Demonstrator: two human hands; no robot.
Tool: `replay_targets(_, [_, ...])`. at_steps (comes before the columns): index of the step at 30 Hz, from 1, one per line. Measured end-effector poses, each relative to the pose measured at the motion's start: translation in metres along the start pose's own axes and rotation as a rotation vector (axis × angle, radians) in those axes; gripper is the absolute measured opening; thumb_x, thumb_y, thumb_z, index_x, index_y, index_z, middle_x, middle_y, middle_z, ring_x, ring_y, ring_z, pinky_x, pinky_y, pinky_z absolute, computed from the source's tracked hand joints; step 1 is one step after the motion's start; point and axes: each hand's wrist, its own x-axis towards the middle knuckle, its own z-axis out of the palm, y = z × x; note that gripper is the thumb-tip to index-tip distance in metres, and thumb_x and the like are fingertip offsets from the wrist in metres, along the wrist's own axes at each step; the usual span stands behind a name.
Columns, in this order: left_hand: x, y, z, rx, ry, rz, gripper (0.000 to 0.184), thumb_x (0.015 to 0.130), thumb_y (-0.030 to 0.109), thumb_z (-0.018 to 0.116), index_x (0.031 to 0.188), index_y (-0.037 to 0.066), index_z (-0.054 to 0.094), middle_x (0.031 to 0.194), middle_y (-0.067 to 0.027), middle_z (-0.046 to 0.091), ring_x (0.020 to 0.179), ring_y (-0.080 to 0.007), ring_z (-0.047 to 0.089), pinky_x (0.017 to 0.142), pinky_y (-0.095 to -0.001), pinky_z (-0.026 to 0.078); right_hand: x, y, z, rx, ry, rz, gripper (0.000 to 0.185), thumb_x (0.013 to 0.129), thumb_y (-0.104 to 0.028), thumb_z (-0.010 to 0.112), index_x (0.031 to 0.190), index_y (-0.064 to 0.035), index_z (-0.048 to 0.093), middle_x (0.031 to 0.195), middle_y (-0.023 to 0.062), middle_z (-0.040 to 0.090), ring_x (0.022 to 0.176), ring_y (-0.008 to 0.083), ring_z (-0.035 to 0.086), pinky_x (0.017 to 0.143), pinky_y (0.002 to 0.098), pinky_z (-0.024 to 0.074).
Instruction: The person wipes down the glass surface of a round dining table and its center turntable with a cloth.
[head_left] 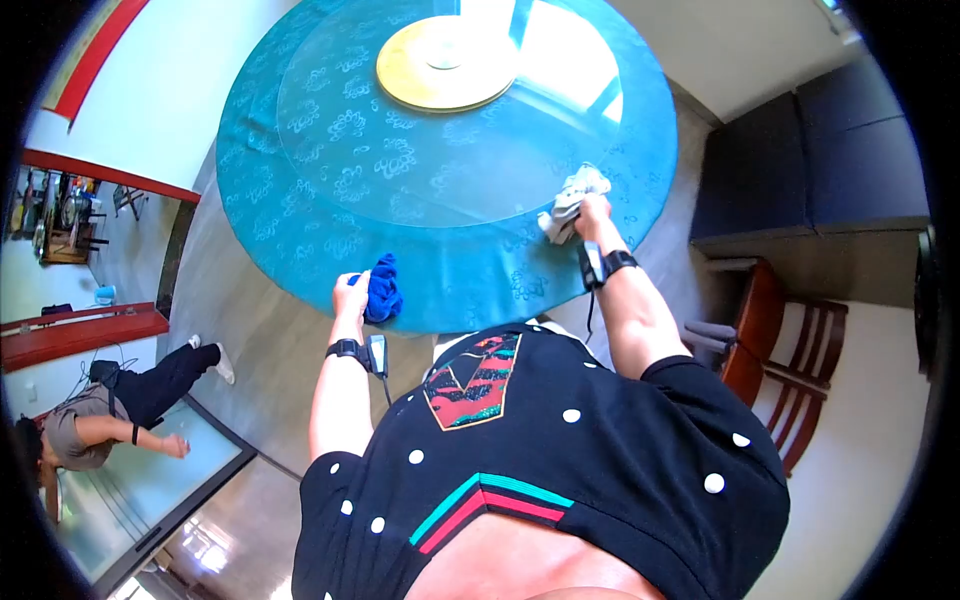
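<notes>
My left hand (350, 295) grips a bunched blue cloth (384, 290) at the near edge of a round table. In my right hand (594, 215) is a crumpled white and grey cloth (572, 200), held over the table's near right side. A teal patterned tablecloth (270, 235) covers the table and hangs over its rim. On top lies a large round glass sheet (440, 190), reflecting bright window light. Both wrists wear black straps with small devices and cables.
A yellow round turntable (405, 75) sits at the table's centre. Dark cabinets (750, 175) and a wooden chair (800, 350) stand on the right. Another person (95, 420) is at the left by a glass-topped surface (180, 470).
</notes>
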Motion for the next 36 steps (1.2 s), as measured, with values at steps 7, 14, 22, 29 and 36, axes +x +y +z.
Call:
replay_targets(7, [0.004,0.004,0.002,0.142,0.013,0.005,0.037,0.078,0.033,0.076,0.099,0.004,0.066,0.097,-0.0131,0.07,0.087,-0.0238,0.066,0.078,-0.0371,0.051,-0.018,0.064,-0.025,-0.079,-0.279,0.081,0.034,0.086,0.005,0.04,0.115,-0.001,0.056,0.098,0.0121,0.065,0.084,0.0254,0.066,0.071,0.0399,0.0567])
replay_targets(14, [0.0,0.019,-0.002,0.04,-0.061,-0.059,0.042,0.084,0.035,0.073,0.104,-0.001,0.065,0.098,-0.0138,0.069,0.088,-0.0211,0.064,0.078,-0.0356,0.051,0.003,0.037,-0.033,-0.019,-0.407,0.201,0.028,0.084,0.009,0.04,0.106,0.0048,0.058,0.091,0.0148,0.066,0.076,0.0272,0.068,0.068,0.0416,0.0589])
replay_targets(22, [0.034,0.068,0.003,-0.103,-0.194,0.02,0.042,0.091,0.035,0.067,0.114,0.0,0.062,0.105,-0.0093,0.066,0.094,-0.0172,0.061,0.082,-0.0331,0.05,0.053,0.018,-0.033,0.093,-0.222,0.175,0.025,0.089,0.003,0.037,0.096,0.009,0.06,0.085,0.0184,0.066,0.068,0.029,0.068,0.062,0.043,0.0588])
replay_targets(29, [0.044,0.094,0.038,-0.651,-0.399,-0.19,0.031,0.098,0.03,0.056,0.113,0.004,0.058,0.103,-0.009,0.065,0.086,-0.0197,0.064,0.077,-0.0377,0.054,0.089,0.017,-0.038,0.235,-0.129,0.244,0.024,0.092,0.002,0.037,0.097,0.0121,0.059,0.087,0.0187,0.066,0.071,0.0299,0.068,0.061,0.0443,0.0594])
replay_targets(36, [0.03,0.096,0.061,-0.629,-0.458,-0.355,0.028,0.099,0.028,0.051,0.106,0.003,0.062,0.098,-0.0113,0.067,0.084,-0.024,0.065,0.076,-0.0403,0.053,0.051,-0.018,-0.035,0.1,-0.547,0.351,0.024,0.096,-0.008,0.04,0.105,0.0025,0.06,0.093,0.0154,0.068,0.072,0.0283,0.069,0.062,0.0436,0.0599])
